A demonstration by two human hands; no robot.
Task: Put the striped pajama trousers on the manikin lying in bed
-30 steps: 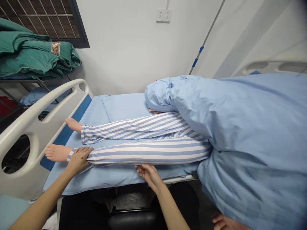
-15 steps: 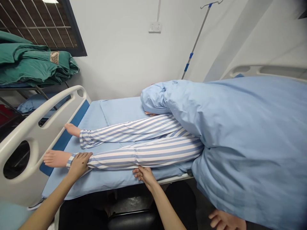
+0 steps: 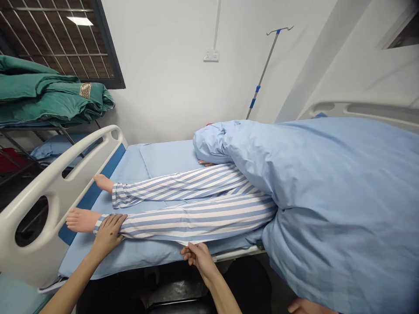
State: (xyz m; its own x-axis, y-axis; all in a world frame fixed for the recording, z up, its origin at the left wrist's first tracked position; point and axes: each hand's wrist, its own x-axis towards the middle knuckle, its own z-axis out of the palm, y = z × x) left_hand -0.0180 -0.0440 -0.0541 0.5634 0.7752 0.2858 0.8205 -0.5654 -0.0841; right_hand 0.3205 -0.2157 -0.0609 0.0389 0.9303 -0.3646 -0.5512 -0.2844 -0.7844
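The left hand (image 3: 108,235) lies open and palm down, fingers spread, on the lower leg of the striped pyjama trousers (image 3: 196,220), just above the bare near foot of a patient mannequin (image 3: 81,220). It rests on the fabric without gathering any. The right hand (image 3: 199,257) is nearly closed, its thumb and fingers pinching the lower edge of the same trouser leg at the near side of the bed (image 3: 131,261) and pulling a small peak in the cloth.

The mannequin lies on its back along the bed, on a blue sheet, with its feet towards the white footboard (image 3: 36,205) and its far foot (image 3: 104,183) just beside the board's blue inner strip. A blue quilt (image 3: 327,187) covers the body from the thighs up and hangs over the near edge of the bed. A mannequin's hand (image 3: 206,163) shows beneath the quilt's folded edge, near the far side of the bed. Another person's hand (image 3: 304,306) appears partly at the bottom edge of the view, below the quilt. Beyond the footboard, folded green blankets (image 3: 49,98) lie on a metal rack (image 3: 19,150), and an IV pole (image 3: 263,72) stands against the wall.
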